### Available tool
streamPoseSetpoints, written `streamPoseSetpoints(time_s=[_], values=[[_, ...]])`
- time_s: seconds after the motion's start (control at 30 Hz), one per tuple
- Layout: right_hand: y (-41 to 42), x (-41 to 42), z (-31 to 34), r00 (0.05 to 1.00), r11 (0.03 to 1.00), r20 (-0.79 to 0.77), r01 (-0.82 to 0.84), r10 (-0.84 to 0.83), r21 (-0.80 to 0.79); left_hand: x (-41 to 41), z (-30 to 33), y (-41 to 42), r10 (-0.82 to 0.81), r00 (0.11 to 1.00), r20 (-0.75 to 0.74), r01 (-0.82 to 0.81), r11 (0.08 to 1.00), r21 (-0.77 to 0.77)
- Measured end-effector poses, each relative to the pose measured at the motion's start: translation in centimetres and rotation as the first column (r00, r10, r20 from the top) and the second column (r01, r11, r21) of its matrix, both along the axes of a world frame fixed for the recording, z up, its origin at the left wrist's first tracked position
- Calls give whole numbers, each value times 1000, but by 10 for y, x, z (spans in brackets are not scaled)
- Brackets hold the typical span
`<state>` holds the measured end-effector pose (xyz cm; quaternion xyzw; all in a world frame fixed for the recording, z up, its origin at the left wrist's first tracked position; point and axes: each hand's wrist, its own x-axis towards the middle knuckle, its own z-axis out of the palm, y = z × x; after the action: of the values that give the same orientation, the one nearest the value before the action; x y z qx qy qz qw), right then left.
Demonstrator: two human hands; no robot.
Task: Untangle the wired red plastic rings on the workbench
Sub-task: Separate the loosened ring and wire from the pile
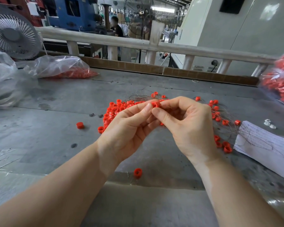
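Nearest on the grey desk lies one loose red ring, all by itself. A bit farther, in the middle, the two hands meet above the desk. The left hand and the right hand both have their fingers curled in, and together they pinch one small red ring between their fingertips. Thin wires run out from it.

Under and behind the hands is the big pile of red rings, mixed up with more wire. More rings are spread out to the right, near a sheet of white paper. Another single ring sits to the left.

I think the step now is pulling one ring free from the knot. The next move looks like a slow, gentle pull, so the wire slides out and does not snag tighter.

Far left is a clear bag of red pieces and a fan. Far right is another full bag.
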<state>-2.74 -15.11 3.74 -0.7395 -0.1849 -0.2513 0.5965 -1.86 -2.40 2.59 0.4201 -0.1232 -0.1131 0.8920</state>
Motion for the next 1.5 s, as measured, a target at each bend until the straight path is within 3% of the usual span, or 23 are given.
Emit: streamPoseSetpoints(time_s=[0.4, 0.53, 0.7, 0.87, 1.0, 1.33, 1.5], values=[[5, -3, 0, 995, 1000, 94, 28, -28, 2, 1, -3, 1, -32, 999, 25, 31, 999, 24], [2, 0, 2, 980, 969, -136, -113, 145, 220, 0, -2, 0, -15, 996, 88, 11, 999, 54], [-5, 3, 8, 846, 848, -346, -208, 406, 488, -1, -2, 1, 3, 981, 192, -22, 995, 96], [-8, 4, 8, 673, 822, -552, -154, 493, 548, -2, -3, 1, 137, 940, 312, -193, 969, 156], [-8, 3, 11, 598, 801, -580, -191, 553, 567, -5, -1, 0, 187, 882, 432, -317, 914, 253], [-9, 3, 8, 696, 833, -490, -300, 525, 465, -10, 4, -1, 257, 811, 525, -439, 862, 255], [-11, 3, 6, 847, 883, -342, -271, 408, 384, -9, 4, 0, 314, 815, 487, -471, 849, 241]])
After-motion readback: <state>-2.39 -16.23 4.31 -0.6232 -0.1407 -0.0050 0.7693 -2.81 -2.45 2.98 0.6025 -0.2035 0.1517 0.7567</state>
